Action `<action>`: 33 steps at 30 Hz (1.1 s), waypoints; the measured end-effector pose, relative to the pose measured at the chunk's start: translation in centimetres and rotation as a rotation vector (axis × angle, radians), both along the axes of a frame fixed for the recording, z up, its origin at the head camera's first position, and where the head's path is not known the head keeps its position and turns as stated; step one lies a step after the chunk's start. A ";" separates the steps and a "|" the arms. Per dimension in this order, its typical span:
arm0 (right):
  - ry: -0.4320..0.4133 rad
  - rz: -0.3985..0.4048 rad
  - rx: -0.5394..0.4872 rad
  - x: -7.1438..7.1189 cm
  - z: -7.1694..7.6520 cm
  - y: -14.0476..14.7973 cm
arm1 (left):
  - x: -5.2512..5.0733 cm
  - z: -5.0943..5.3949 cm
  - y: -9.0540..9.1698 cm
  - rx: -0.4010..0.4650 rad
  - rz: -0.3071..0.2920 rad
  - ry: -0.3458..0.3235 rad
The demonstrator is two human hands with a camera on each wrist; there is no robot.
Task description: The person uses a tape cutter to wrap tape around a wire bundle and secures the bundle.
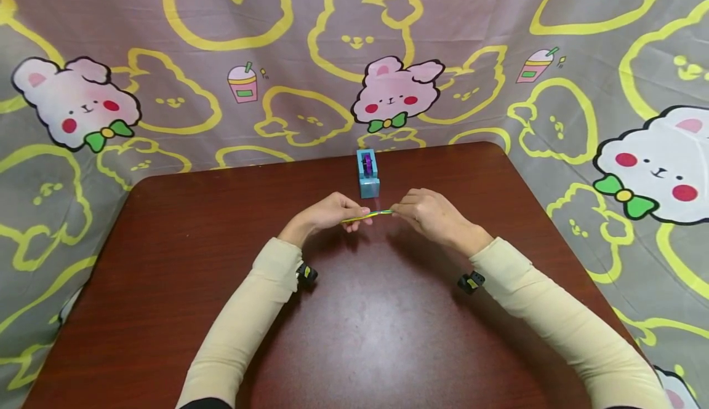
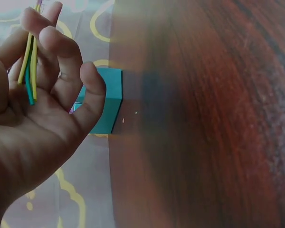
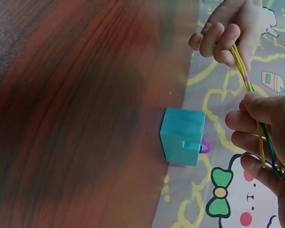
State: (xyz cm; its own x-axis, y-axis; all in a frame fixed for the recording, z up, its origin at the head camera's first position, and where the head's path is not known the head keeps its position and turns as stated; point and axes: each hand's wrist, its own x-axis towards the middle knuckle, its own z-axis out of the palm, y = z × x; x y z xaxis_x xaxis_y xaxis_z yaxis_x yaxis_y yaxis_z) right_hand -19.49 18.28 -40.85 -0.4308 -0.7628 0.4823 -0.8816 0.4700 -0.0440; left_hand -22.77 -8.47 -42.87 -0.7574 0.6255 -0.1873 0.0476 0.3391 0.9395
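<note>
A thin bundle of yellow and green wire-like strands stretches between the two hands above the table. My left hand pinches one end between thumb and fingers; loose strand ends lie over its palm in the left wrist view. At the other end, my right hand pinches the bundle, with yellow and green ends hanging past its fingers in the right wrist view. Between the hands, a small purple band shows on the strands. Whether the strands are wire or cord I cannot tell.
Just beyond the hands stands a blue tape dispenser with a purple roll in it. The dark brown wooden table meets a patterned curtain at its back and sides.
</note>
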 end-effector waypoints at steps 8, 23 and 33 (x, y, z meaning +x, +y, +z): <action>-0.238 -0.024 -0.014 -0.5 1.3 -0.2 | 1.0 1.0 0.0 -0.009 0.110 0.125; -1.223 -0.040 -0.060 -6.8 2.9 -0.2 | 2.0 1.3 0.0 -0.016 0.168 0.598; -1.618 -0.051 0.001 -9.5 -1.2 0.0 | 2.4 1.3 0.0 -0.172 0.108 0.869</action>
